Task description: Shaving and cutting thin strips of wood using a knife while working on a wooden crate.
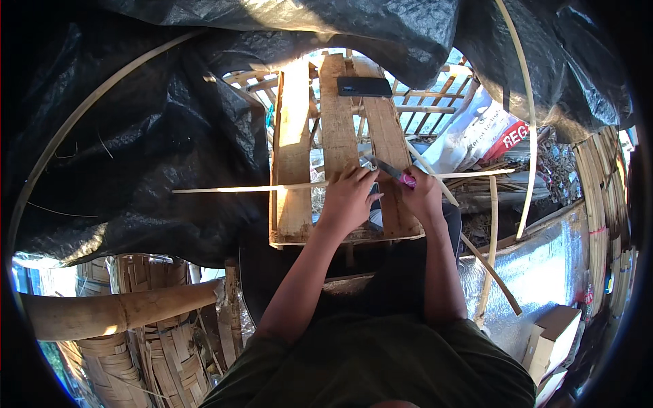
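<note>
I count three wooden planks (338, 122) side by side, one dark phone (364, 86) on them, one knife (389, 170), one long bamboo strip (248, 188) across the planks, one thick bamboo pole (115, 314), and two cardboard boxes (552, 333).

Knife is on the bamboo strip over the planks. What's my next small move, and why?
Probably draw the knife along the bamboo strip, away from the left hand. The right hand grips its pink handle with the blade angled over the strip, while the left hand presses the strip onto the wooden planks, close to the blade.
</note>
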The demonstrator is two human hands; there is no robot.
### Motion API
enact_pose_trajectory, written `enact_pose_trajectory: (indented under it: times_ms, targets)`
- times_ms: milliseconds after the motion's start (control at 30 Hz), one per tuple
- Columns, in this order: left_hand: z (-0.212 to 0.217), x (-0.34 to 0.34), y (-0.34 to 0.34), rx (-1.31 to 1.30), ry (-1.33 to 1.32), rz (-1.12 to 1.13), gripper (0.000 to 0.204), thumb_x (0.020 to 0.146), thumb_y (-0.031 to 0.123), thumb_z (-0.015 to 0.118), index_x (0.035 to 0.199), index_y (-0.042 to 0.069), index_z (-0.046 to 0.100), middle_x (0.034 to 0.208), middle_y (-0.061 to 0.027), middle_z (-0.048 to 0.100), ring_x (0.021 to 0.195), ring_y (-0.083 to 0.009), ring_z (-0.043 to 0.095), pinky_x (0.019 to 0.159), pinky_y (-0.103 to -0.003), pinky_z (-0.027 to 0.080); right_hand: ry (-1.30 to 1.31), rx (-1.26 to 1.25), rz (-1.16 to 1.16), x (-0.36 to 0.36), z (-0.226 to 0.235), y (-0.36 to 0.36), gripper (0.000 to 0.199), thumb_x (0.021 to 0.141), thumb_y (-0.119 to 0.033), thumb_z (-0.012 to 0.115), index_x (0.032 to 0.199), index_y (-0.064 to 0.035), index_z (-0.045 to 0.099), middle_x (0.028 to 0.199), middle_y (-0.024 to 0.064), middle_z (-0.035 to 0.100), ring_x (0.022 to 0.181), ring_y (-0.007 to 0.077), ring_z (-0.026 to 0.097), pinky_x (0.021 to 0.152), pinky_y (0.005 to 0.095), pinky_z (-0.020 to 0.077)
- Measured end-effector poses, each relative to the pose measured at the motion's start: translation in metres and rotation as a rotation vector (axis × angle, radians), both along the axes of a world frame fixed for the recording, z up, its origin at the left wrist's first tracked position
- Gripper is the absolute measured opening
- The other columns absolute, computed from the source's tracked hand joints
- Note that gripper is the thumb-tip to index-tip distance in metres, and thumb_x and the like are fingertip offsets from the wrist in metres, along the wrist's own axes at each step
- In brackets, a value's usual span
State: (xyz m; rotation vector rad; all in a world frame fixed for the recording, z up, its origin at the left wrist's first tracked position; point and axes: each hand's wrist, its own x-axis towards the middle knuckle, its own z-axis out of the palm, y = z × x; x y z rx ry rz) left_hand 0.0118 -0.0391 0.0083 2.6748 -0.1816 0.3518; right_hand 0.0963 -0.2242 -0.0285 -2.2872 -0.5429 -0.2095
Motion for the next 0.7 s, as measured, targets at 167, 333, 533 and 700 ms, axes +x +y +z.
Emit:
enact_pose_trajectory:
  times_ms: [167,333,533,700]
  targets:
    - [-0.021,0.018,0.000,0.019,-0.013,0.047,0.020,0.081,0.020,0.073,0.097,0.009,0.069,0.098,-0.0062,0.064,0.099,-0.0282,0.060,0.085,-0.041,0.048,0.179,0.325,0.055,0.006,-0.015,-0.039,0.029,0.091,-0.018,0.067,0.111,-0.0007,0.054,0.083,0.0104,0.066,0.074,0.0198,0.067,0.066,0.0323,0.0501]
    - [-0.026,0.021,0.001,-0.079,-0.137,0.091,0.012,0.077,0.017,0.076,0.088,0.012,0.074,0.080,-0.0059,0.062,0.084,-0.0282,0.060,0.073,-0.039,0.050,0.631,0.495,-0.599,0.036,-0.033,-0.127,0.043,0.105,-0.035,0.045,0.082,-0.0012,0.060,0.057,-0.0018,0.046,0.048,0.0085,0.045,0.043,0.0296,0.0356]
    - [-0.025,0.028,-0.003,-0.030,-0.195,0.080,0.015,0.075,0.020,0.078,0.086,0.011,0.073,0.079,-0.0061,0.062,0.080,-0.0286,0.060,0.071,-0.040,0.049,0.071,-0.030,-0.469,0.051,-0.036,-0.136,0.038,0.101,-0.029,0.046,0.088,0.0032,0.061,0.077,0.0233,0.065,0.078,0.0435,0.064,0.069,0.0469,0.0468]
    - [-0.028,0.027,-0.004,-0.013,-0.156,0.118,0.017,0.076,0.024,0.079,0.085,0.010,0.073,0.079,-0.0052,0.062,0.080,-0.0277,0.061,0.070,-0.040,0.049,0.613,0.063,-0.607,0.043,-0.002,-0.124,0.035,0.100,-0.026,0.048,0.088,0.0035,0.064,0.080,0.0274,0.067,0.078,0.0484,0.064,0.072,0.0501,0.0504]
